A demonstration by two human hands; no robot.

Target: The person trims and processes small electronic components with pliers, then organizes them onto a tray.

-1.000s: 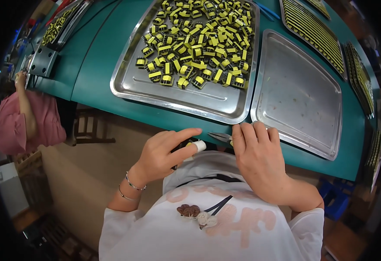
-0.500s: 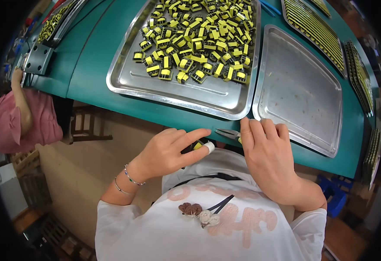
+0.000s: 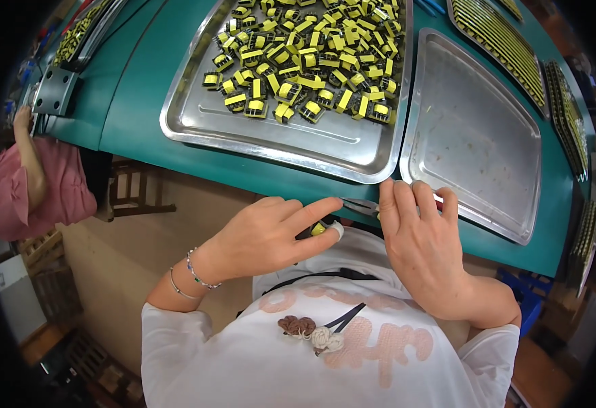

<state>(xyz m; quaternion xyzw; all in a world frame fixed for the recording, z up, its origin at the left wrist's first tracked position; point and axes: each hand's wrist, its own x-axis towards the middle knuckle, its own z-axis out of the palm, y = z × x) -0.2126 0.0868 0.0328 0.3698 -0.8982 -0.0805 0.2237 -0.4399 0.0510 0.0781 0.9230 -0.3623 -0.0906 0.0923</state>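
My left hand (image 3: 260, 238) is closed on a small yellow-and-black transformer (image 3: 319, 229), partly hidden by its fingers. A white cover (image 3: 339, 230) wraps one fingertip of that hand. My right hand (image 3: 420, 248) is wrapped round a pair of pliers (image 3: 360, 206), whose handles are mostly hidden under the fingers. The plier jaws point left, slightly parted, and their tips meet the left forefinger just above the transformer. Both hands are at the front edge of the green table (image 3: 230, 164). Beyond them, many similar transformers (image 3: 311, 61) lie heaped in a metal tray (image 3: 277, 136).
A second metal tray (image 3: 475, 136) with small specks in it lies to the right. Trays of yellow-and-black parts in rows (image 3: 502, 51) are at the far right. At the left, a person in a pink top (image 3: 46, 180) sits by a metal block (image 3: 55, 90). A wooden stool (image 3: 138, 194) stands below.
My left hand has moved slightly right with the transformer, bringing its forefinger up to the plier tips. The pliers stay in my right hand. The trays sit slightly higher in view.
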